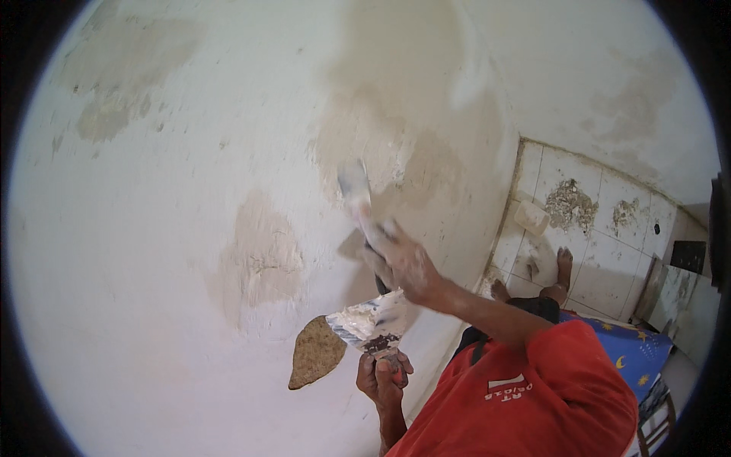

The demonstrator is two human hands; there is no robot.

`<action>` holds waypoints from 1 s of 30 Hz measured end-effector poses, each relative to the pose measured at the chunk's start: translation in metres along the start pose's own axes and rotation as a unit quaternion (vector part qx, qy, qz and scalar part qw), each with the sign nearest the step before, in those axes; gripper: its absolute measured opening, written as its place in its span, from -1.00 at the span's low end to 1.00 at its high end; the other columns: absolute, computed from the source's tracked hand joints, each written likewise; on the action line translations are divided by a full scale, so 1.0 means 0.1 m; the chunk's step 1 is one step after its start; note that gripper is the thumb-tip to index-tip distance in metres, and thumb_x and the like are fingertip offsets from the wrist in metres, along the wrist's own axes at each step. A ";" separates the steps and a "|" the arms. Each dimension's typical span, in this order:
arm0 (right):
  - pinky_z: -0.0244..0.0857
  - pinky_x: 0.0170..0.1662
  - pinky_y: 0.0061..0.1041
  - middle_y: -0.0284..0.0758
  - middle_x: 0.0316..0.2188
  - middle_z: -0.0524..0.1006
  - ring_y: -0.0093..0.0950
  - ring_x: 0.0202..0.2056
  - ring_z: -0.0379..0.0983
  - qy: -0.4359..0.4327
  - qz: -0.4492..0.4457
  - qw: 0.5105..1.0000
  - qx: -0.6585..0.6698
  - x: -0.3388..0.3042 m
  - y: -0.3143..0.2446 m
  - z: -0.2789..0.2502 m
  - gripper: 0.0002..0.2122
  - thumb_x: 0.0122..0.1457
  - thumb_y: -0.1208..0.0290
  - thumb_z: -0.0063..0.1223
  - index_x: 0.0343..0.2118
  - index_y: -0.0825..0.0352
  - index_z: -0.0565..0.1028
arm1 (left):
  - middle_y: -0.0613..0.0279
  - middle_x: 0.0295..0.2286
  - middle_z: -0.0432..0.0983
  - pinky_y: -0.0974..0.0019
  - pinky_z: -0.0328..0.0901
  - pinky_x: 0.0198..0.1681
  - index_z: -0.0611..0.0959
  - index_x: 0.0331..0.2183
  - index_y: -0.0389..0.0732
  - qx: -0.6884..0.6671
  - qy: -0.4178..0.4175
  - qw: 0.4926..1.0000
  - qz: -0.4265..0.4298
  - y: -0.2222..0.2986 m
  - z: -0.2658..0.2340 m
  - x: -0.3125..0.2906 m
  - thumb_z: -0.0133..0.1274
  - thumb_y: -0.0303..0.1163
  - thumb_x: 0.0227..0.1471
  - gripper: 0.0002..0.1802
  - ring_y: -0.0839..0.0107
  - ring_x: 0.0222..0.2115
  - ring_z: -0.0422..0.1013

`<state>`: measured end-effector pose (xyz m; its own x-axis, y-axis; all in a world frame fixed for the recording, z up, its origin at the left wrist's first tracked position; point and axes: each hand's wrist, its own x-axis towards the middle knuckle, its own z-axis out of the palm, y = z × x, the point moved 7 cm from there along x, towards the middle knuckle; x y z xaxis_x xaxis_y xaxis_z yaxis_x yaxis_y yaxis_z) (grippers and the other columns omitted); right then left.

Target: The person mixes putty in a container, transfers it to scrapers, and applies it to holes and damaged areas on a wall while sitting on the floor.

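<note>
My right hand (pixel 407 268) is closed round the handle of a putty knife (pixel 355 183). Its blurred blade lies at a damp-looking beige patch (pixel 362 129) on the white wall (pixel 152 244). Lower down, my left hand (pixel 383 377) grips the reddish handle of a wide putty knife (pixel 369 324), its blade turned up. White putty (pixel 364 320) is heaped on that blade, with dark smears near the handle. Beside the blade's left edge shows a brown, rough, sharp-edged patch (pixel 316 354); what it is I cannot tell.
Another beige patch (pixel 263 259) marks the wall left of my hands. A second wall (pixel 594 68) meets it at a corner on the right. Crumbled debris (pixel 571 204) and a pale block-like piece (pixel 531 217) lie on the tiled floor (pixel 605 274). A blue patterned cloth (pixel 624 346) is behind me.
</note>
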<state>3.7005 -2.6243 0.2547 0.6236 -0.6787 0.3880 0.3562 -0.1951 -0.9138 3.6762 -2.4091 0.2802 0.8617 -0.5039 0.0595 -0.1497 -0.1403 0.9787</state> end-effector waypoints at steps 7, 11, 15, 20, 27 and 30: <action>0.29 0.01 -0.30 -0.08 0.07 0.38 -0.17 -0.10 0.37 0.030 -0.012 0.997 -0.065 -0.09 -0.04 -0.52 -0.45 0.19 0.49 -0.02 0.25 0.40 0.16 | 0.03 -0.59 0.48 0.42 0.19 -0.76 0.47 -0.39 -0.38 0.002 0.003 1.000 0.030 0.04 0.01 -0.01 -0.06 -0.28 0.18 -0.70 0.46 -0.77 0.30; 0.29 0.04 -0.24 -0.06 0.04 0.41 -0.14 -0.14 0.38 0.077 -0.010 0.996 -0.039 0.60 -0.01 -0.64 -0.47 0.21 0.43 -0.02 0.25 0.34 0.17 | 0.02 -0.60 0.47 0.39 0.24 -0.73 0.47 -0.40 -0.38 0.002 0.005 1.000 0.022 0.00 0.03 0.01 -0.06 -0.29 0.18 -0.70 0.46 -0.78 0.29; 0.33 0.04 -0.26 -0.04 0.12 0.34 -0.12 -0.10 0.39 0.025 -0.092 0.990 -0.106 0.24 -0.18 -0.25 -0.46 0.21 0.38 0.00 0.24 0.35 0.19 | 0.01 -0.60 0.47 0.38 0.27 -0.72 0.47 -0.39 -0.38 0.003 0.001 1.000 0.013 -0.03 0.01 0.00 -0.06 -0.29 0.18 -0.70 0.42 -0.76 0.32; 0.31 -0.03 -0.27 -0.11 -0.05 0.39 -0.17 -0.21 0.41 -0.014 -0.074 0.997 -0.009 -0.28 0.17 -0.30 -0.47 0.22 0.43 0.00 0.26 0.32 0.19 | 0.11 -0.64 0.41 0.38 0.27 -0.76 0.41 -0.43 -0.29 0.023 0.004 0.999 0.034 -0.01 0.07 0.03 -0.04 -0.17 0.19 -0.65 0.49 -0.79 0.27; 0.31 -0.10 -0.33 -0.12 -0.18 0.43 -0.25 -0.23 0.38 0.130 -0.006 0.991 -0.003 0.40 0.20 -0.54 -0.46 0.22 0.44 0.03 0.25 0.36 0.18 | 0.04 -0.59 0.46 0.42 0.20 -0.77 0.47 -0.36 -0.35 0.007 -0.005 1.000 0.000 -0.09 0.00 0.00 -0.06 -0.26 0.18 -0.71 0.41 -0.76 0.33; 0.31 -0.10 -0.36 -0.13 -0.23 0.43 -0.28 -0.25 0.37 0.087 -0.040 0.994 -0.051 -0.02 -0.01 -0.16 -0.45 0.22 0.43 0.04 0.27 0.35 0.18 | 0.01 -0.57 0.50 0.46 0.15 -0.79 0.49 -0.34 -0.38 0.001 -0.003 1.000 0.004 -0.09 -0.03 -0.01 -0.05 -0.26 0.20 -0.68 0.39 -0.73 0.37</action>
<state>3.6877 -2.6340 0.2526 0.4629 -0.7683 0.4421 0.3229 -0.3183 -0.8913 3.6783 -2.4053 0.2716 0.8570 -0.5109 0.0668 -0.1585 -0.1381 0.9777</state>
